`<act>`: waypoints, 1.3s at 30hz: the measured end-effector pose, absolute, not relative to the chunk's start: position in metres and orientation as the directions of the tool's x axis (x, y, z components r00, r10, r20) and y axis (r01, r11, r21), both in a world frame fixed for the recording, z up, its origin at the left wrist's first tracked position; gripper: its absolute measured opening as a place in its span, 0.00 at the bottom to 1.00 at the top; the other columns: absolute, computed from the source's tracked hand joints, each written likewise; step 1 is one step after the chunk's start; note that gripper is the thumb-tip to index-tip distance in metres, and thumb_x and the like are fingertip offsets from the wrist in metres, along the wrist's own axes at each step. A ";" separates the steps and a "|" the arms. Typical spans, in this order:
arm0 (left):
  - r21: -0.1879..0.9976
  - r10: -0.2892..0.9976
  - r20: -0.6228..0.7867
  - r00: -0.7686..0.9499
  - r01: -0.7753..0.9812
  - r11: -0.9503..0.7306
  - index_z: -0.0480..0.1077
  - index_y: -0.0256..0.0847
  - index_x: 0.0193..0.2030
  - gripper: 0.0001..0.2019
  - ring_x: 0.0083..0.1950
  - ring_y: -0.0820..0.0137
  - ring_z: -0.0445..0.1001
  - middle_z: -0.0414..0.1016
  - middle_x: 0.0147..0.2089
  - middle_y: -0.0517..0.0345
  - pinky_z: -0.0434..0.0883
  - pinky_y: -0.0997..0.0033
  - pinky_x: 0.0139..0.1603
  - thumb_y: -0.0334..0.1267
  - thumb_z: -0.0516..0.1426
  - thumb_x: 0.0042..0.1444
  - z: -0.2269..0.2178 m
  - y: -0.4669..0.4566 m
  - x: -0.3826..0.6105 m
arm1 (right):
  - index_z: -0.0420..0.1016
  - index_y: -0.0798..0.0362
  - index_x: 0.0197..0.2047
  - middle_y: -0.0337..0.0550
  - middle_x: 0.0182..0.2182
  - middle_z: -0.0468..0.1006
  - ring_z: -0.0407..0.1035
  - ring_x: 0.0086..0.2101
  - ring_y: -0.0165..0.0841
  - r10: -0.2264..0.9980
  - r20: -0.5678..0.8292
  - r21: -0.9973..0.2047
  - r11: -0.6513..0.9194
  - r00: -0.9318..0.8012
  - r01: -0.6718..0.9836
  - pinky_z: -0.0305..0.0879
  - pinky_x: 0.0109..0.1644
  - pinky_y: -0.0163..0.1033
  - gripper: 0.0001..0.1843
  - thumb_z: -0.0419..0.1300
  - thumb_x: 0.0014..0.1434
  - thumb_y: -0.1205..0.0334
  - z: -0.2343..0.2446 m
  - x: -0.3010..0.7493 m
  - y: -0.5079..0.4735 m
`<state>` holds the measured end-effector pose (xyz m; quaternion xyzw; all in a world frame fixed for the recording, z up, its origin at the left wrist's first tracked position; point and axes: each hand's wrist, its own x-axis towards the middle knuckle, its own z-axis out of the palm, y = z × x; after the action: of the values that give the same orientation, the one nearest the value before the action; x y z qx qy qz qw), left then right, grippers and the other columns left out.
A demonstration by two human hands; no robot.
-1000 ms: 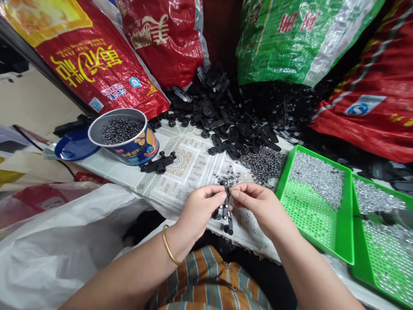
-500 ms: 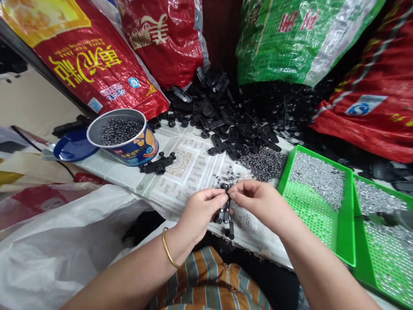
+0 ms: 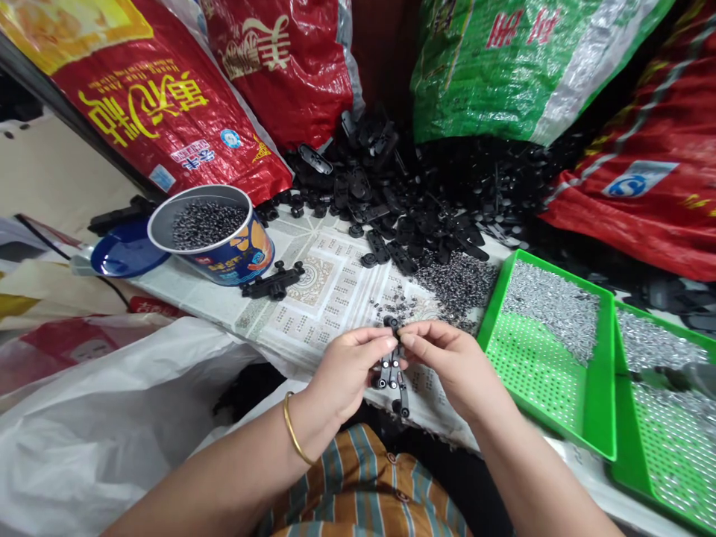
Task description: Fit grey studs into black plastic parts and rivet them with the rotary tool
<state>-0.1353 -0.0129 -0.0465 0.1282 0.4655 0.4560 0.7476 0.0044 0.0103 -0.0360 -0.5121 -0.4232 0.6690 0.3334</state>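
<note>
My left hand [image 3: 350, 369] grips a black plastic part [image 3: 394, 371] with round bosses, holding it upright over the near edge of the paper-covered table [image 3: 330, 287]. My right hand [image 3: 447, 358] pinches at the top of the same part, fingertips meeting those of the left. Just beyond the hands lies a scatter of small dark metal pieces [image 3: 456, 280]. A heap of black plastic parts [image 3: 414, 194] fills the back of the table.
A tin can [image 3: 211, 237] of small dark pieces stands at left beside a blue lid [image 3: 124, 256], with one black part [image 3: 274, 282] next to it. Two green trays [image 3: 545, 347] [image 3: 660, 403] of silver pieces sit at right. Red and green sacks [image 3: 168, 112] ring the back; a white bag [image 3: 112, 418] lies at lower left.
Both hands stay together on the black part; they shifted slightly lower and the part tilted a little. Nothing else moved.
</note>
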 end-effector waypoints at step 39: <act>0.693 0.847 -0.521 0.103 -0.529 0.490 0.74 0.33 0.35 0.14 0.36 0.71 0.69 0.75 0.34 0.53 0.64 0.69 0.42 0.34 0.65 0.39 -0.047 -0.015 -0.136 | 0.74 0.53 0.33 0.39 0.24 0.76 0.69 0.28 0.31 0.955 -0.271 -0.930 -0.227 -0.120 0.289 0.64 0.37 0.38 0.10 0.60 0.51 0.56 -0.031 0.003 -0.003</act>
<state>-0.1357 -0.0152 -0.0475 0.1690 0.4714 0.4757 0.7231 0.0031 -0.0033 -0.0309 -0.5822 -0.5342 0.5240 0.3178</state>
